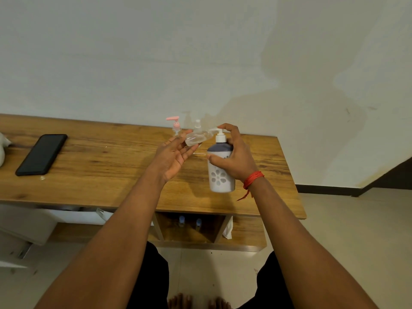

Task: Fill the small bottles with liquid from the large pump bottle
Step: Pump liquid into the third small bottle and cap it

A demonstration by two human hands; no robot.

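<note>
Hands first: my right hand (231, 157) is wrapped around the large pump bottle (220, 172), thumb across its front and forefinger resting on top of the white pump head (219, 133). That bottle stands upright on the wooden tabletop (100, 166), right of centre, white below with a grey flower print and dark at the shoulder. My left hand (174, 157) is loosely curled, palm up, with a small clear bottle (197, 139) lying tilted on the fingertips; its mouth points right and meets the pump spout. I cannot tell whether any liquid is inside it.

Beyond the left hand, near the far edge, a second small bottle with a pink pump (175, 126) stands upright. Another clear pump top shows just behind the held bottle, too blurred to describe.

A black phone (41, 155) lies flat at the left of the tabletop, well apart from the bottles. A red thread (253, 180) is tied around the right wrist.
</note>
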